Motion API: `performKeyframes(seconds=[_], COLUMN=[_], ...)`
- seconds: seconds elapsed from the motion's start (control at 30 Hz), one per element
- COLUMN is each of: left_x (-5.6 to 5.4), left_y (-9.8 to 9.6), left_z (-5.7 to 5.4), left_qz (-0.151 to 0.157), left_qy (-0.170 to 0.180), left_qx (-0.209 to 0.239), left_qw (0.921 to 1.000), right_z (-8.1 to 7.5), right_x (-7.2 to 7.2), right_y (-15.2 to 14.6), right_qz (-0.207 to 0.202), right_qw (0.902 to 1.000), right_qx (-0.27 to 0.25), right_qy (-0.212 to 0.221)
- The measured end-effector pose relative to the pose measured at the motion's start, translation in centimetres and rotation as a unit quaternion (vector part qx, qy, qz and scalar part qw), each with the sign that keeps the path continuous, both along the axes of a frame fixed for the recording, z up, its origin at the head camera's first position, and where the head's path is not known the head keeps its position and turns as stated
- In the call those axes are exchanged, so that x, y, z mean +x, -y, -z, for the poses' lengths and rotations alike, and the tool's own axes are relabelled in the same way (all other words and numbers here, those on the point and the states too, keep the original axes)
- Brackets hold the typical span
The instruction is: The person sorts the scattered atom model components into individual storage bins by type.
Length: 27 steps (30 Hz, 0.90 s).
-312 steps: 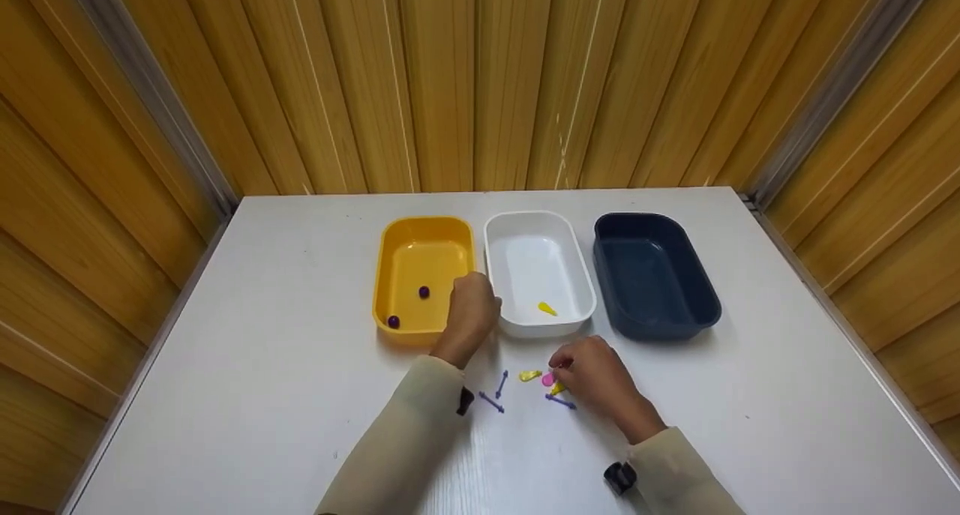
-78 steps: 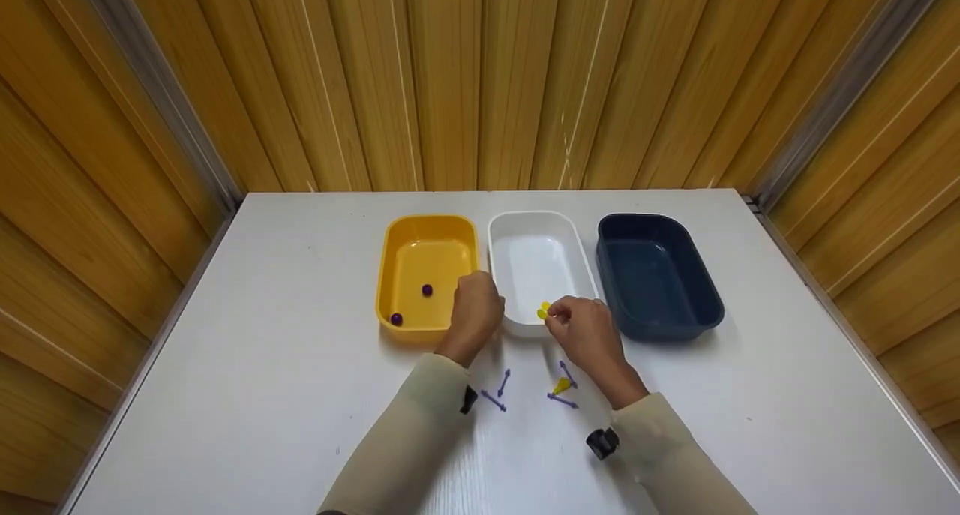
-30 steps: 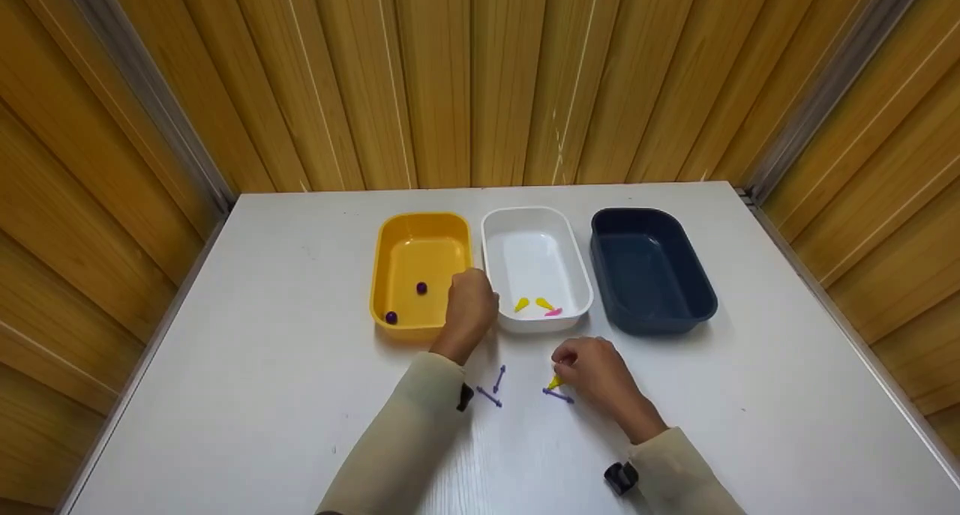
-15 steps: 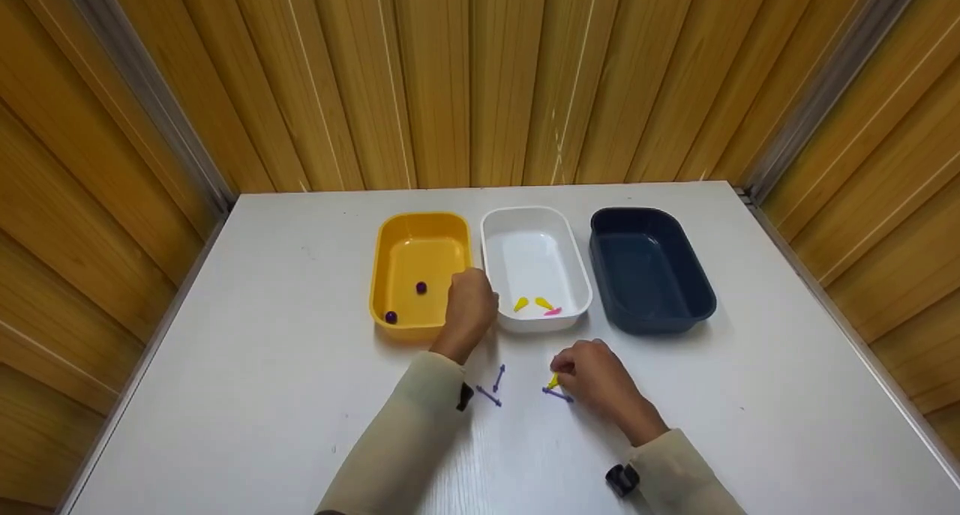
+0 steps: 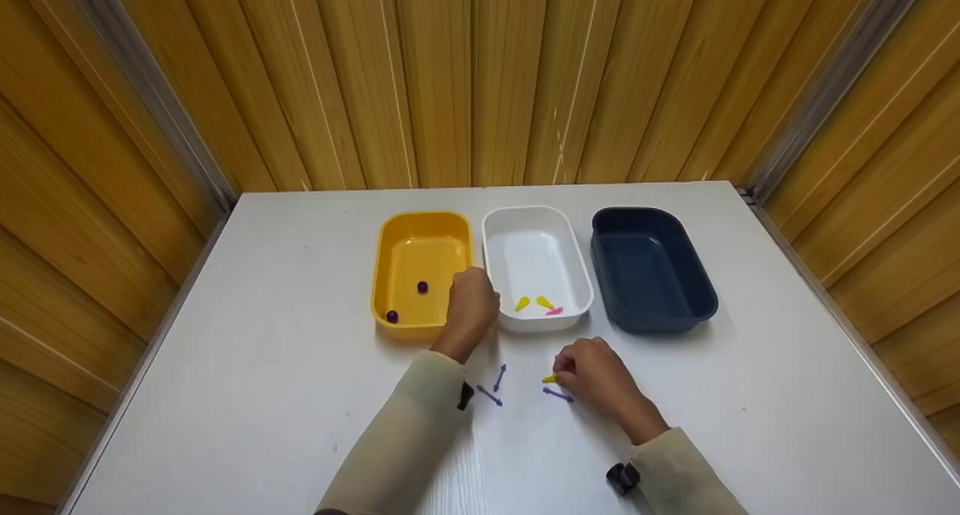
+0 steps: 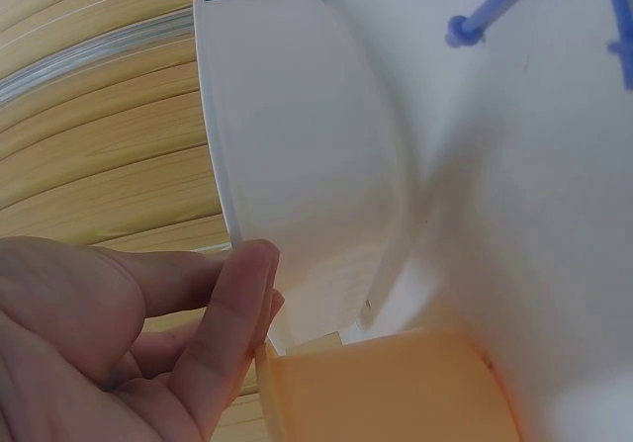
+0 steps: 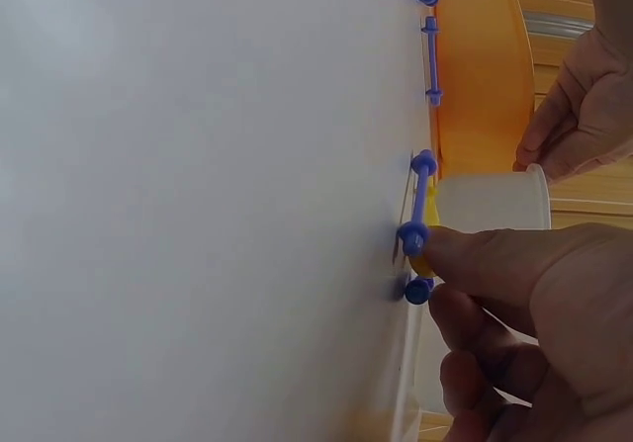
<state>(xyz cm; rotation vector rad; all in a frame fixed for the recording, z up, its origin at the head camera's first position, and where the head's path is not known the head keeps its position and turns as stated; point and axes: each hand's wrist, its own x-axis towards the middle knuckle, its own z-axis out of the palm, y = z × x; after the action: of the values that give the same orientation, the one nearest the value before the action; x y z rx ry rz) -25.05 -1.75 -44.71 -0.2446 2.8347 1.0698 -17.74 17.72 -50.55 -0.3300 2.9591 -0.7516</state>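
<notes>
Your right hand [image 5: 592, 372] pinches a small yellow piece [image 5: 550, 378] between thumb and fingertips, low on the white bench [image 5: 262, 365] and just in front of the white tray [image 5: 536, 219]. The wrist view shows the yellow piece [image 7: 423, 226] pressed against a purple pin [image 7: 419, 200] lying on the bench beside your fingertips [image 7: 465, 254].

A second purple pin [image 5: 559, 394] lies just nearer to you than the yellow piece, partly under your right hand. Further to your left, still in front of the white tray, two more purple pins [image 5: 493, 386] lie crossed near your left sleeve [image 5: 405, 432].

Your left hand [image 5: 471, 305] rests on the gap between the white tray and the yellow tray [image 5: 390, 267] to its left — fingers loosely bent, holding nothing.

Inside the white tray, near its front wall, lie two yellow pieces [image 5: 532, 303] and one pink piece [image 5: 554, 311]. The yellow tray holds two dark purple beads [image 5: 422, 287]. A dark blue tray [image 5: 701, 297] stands to the right of the white tray — all three in a row before a wooden slat wall [image 5: 480, 80].
</notes>
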Motion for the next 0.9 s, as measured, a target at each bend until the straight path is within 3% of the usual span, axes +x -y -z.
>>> performKeyframes(seconds=[0.3, 0.6, 0.9], left_x=[0.0, -0.2, -0.2], left_y=[-0.1, -0.1, -0.1], left_z=[0.0, -0.1, 0.1], left_qz=[0.002, 0.0, -0.007], left_qy=[0.002, 0.004, 0.017], left_qx=[0.0, 0.001, 0.011], left_qw=[1.0, 1.0, 0.9998], right_z=[0.1, -1.1, -2.4], right_x=[-0.3, -1.0, -2.2], right_y=[0.0, -0.3, -0.6], right_qz=[0.016, 0.024, 0.081], right_qw=[0.9996, 0.9985, 0.992], right_qx=[-0.022, -0.047, -0.082], right_qy=[-0.008, -0.015, -0.051])
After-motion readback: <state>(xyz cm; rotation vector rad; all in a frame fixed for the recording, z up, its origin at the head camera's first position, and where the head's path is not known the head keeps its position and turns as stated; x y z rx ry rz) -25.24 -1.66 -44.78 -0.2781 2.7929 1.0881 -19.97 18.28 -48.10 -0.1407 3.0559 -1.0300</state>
